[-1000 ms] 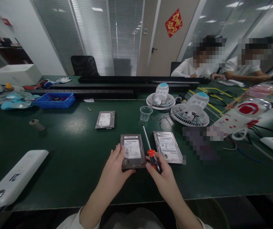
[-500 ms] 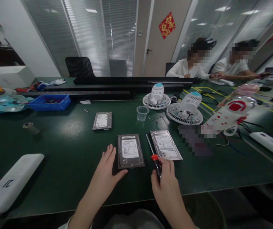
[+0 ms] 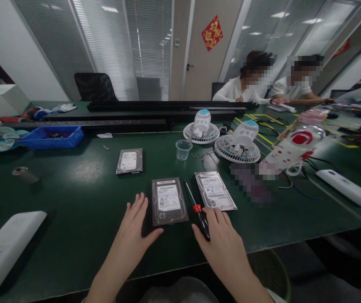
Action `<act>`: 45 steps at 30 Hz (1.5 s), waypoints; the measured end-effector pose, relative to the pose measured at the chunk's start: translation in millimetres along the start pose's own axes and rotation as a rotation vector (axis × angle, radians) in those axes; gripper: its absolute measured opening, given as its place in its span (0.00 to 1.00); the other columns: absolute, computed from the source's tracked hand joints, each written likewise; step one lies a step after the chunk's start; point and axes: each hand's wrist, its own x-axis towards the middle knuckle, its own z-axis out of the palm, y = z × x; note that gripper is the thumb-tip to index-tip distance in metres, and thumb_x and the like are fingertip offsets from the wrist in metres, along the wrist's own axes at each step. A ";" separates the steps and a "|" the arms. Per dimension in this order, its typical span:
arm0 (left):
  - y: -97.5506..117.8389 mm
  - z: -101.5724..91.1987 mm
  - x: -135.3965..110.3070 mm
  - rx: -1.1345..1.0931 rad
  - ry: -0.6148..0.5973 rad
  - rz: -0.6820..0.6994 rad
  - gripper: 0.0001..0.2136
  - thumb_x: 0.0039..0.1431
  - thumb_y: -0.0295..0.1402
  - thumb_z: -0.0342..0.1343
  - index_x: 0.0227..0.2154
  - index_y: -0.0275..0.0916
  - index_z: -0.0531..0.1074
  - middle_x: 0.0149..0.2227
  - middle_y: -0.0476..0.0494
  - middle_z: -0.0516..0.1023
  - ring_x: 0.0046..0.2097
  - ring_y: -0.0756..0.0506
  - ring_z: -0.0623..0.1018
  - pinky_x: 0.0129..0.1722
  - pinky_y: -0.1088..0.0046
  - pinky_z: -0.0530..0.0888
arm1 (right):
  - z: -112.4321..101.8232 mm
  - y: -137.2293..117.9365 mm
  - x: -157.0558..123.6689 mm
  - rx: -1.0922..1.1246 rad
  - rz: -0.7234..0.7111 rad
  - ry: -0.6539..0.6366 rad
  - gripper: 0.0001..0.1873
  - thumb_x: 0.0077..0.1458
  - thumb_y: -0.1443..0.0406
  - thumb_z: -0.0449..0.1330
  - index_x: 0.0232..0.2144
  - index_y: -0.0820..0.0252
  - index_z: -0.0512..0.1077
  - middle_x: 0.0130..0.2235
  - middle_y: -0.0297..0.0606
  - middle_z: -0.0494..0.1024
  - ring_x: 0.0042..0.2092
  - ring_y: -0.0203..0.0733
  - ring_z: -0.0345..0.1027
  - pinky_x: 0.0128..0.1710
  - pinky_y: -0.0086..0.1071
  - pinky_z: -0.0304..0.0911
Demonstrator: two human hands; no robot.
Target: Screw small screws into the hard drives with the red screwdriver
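A hard drive [image 3: 168, 202] with a white label lies in front of me. My left hand [image 3: 133, 221] rests beside its left edge, fingers stretched and thumb apart near the lower left corner, holding nothing. Between this drive and a second hard drive [image 3: 215, 190] lies a screwdriver [image 3: 201, 221] with a black handle, red collar and metal shaft pointing away. Over the handle is my right hand [image 3: 220, 231], its thumb spread to the left and its fingers loosened on the right, not wrapped round it. Farther back at the left sits a third hard drive [image 3: 129, 161].
A clear plastic cup [image 3: 183, 150], small screws and two white fan parts [image 3: 201, 131] stand behind the drives. To the left are a blue tray [image 3: 54, 138], a metal cylinder [image 3: 25, 174] and a white power bank [image 3: 10, 252]. A bottle [image 3: 293, 145] lies right; co-workers sit beyond.
My right hand has loosened its grip on the screwdriver, which now lies on the table. The left hand stays beside the drive. The view has turned slightly to the right.
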 end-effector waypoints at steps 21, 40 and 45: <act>-1.6 -1.8 -1.1 -0.059 0.026 0.053 0.43 0.65 0.38 0.67 0.77 0.51 0.49 0.75 0.34 0.66 0.76 0.29 0.65 0.74 0.30 0.57 | 5.0 32.9 231.1 -0.319 -0.059 -0.438 0.21 0.72 0.54 0.60 0.57 0.63 0.75 0.57 0.48 0.80 0.57 0.50 0.77 0.57 0.49 0.74; 2.0 -4.6 -1.8 -0.085 0.039 0.034 0.37 0.70 0.43 0.62 0.76 0.49 0.54 0.74 0.33 0.68 0.76 0.30 0.65 0.75 0.31 0.53 | -16.4 20.6 127.3 -0.327 0.182 -0.508 0.52 0.67 0.45 0.61 0.75 0.79 0.53 0.61 0.76 0.72 0.59 0.67 0.77 0.54 0.47 0.73; 3.1 -4.7 -2.1 -0.092 0.057 0.032 0.35 0.70 0.42 0.61 0.75 0.49 0.55 0.74 0.34 0.68 0.76 0.31 0.65 0.76 0.32 0.52 | -14.7 16.5 126.4 -0.303 0.243 -0.498 0.52 0.67 0.47 0.61 0.74 0.83 0.52 0.61 0.78 0.72 0.59 0.69 0.77 0.56 0.49 0.70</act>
